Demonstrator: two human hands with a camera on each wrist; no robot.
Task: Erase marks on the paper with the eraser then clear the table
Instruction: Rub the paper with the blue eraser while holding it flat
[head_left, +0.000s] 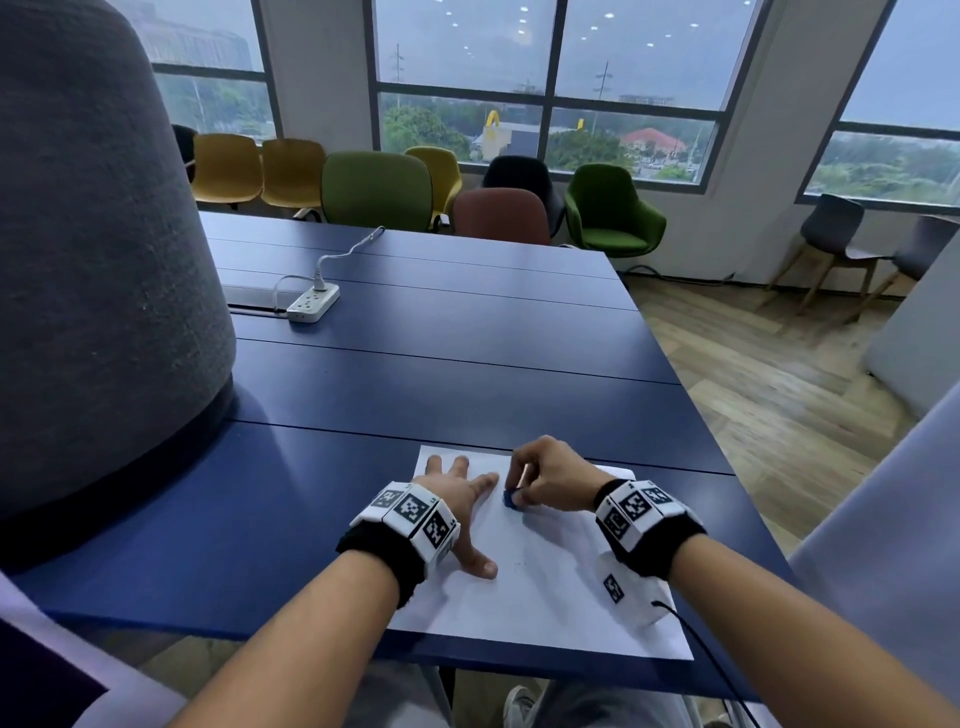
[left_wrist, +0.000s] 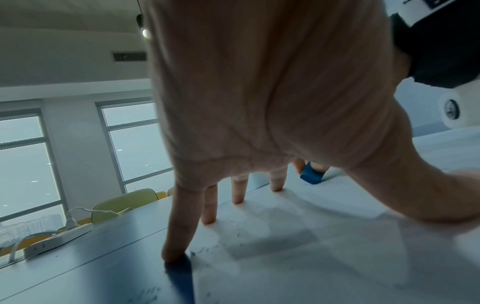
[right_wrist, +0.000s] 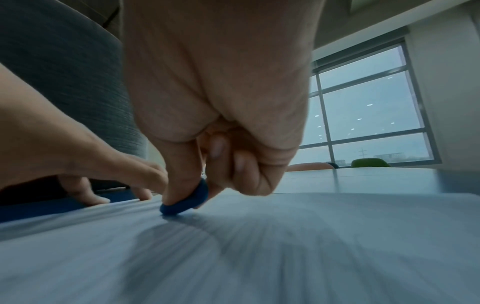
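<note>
My left hand lies flat and spread on the sheet of paper, fingers straight and pressing down at roughly the ten o'clock part of the sheet; I judge this is to pin the paper so that rubbing does not drag or crease it. My right hand sits at about one o'clock on the sheet, its thumb and forefinger curled tight around the small blue eraser, the other fingers tucked into the palm. The eraser is tilted, one edge touching the paper, which concentrates pressure on a narrow strip. It works just beside my left forefinger, so the held patch and the rubbed patch stay close. Fine dark crumbs are scattered on the paper near my left fingertips; any remaining marks are too faint to make out. The paper lies at the near edge of the blue desk, its near corner slightly overhanging. A white power strip rests well apart at eleven o'clock. The erasing step appears under way; clearing the desk is not yet done.
</note>
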